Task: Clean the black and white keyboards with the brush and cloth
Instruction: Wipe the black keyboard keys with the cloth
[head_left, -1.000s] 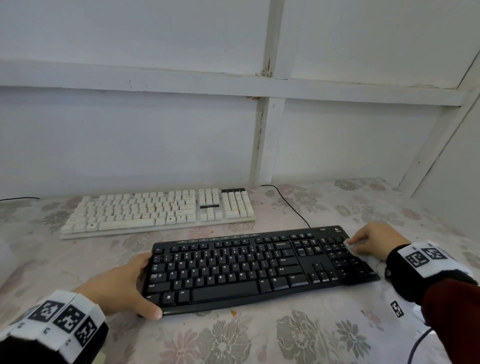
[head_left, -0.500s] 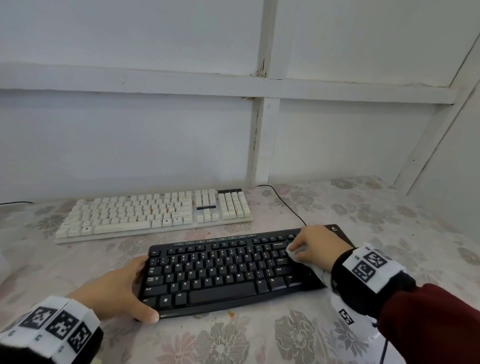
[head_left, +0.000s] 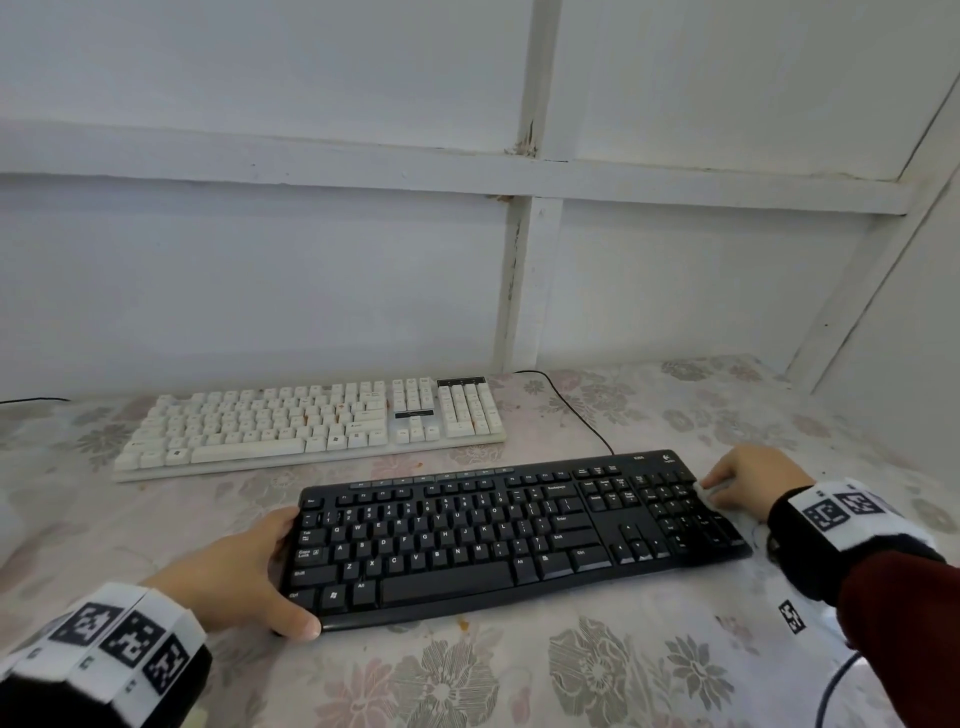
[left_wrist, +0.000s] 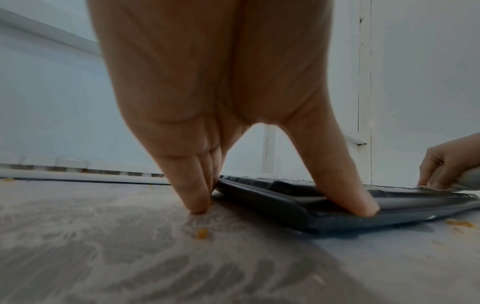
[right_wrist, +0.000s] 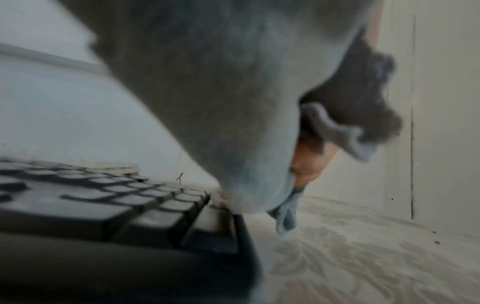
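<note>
A black keyboard (head_left: 519, 535) lay near the front of a table (head_left: 597, 675) covered in floral cloth, with bare tabletop open at its 6 o'clock and more off its right end toward the corner where white panelled walls (head_left: 260, 286) met. A white keyboard (head_left: 311, 423) sat just beyond it at 11 o'clock, apart from it and close to the back wall, with a black cable (head_left: 576, 410) trailing between the two. Small orange crumbs (left_wrist: 202, 233) dotted the table beside the black keyboard's left end and front edge.

The left hand (head_left: 244, 571) braced that left end: in the left wrist view the thumb (left_wrist: 345, 195) pressed down on the front corner of the frame while the fingers (left_wrist: 192, 189), held straight and together, touched the table against the keyboard's side edge, so the hand was spread rather than closed around anything.

At the opposite end, at 3 o'clock, the right hand (head_left: 748, 480) had its fingers curled round a bunched pale cloth (head_left: 719, 493). The right wrist view, blurred, showed the cloth (right_wrist: 233, 102) pressed onto the rightmost keys at the keyboard's edge, with a loose fold hanging past that edge toward the table. Both wrists wore bands printed with black-and-white markers (head_left: 124, 639)
</note>
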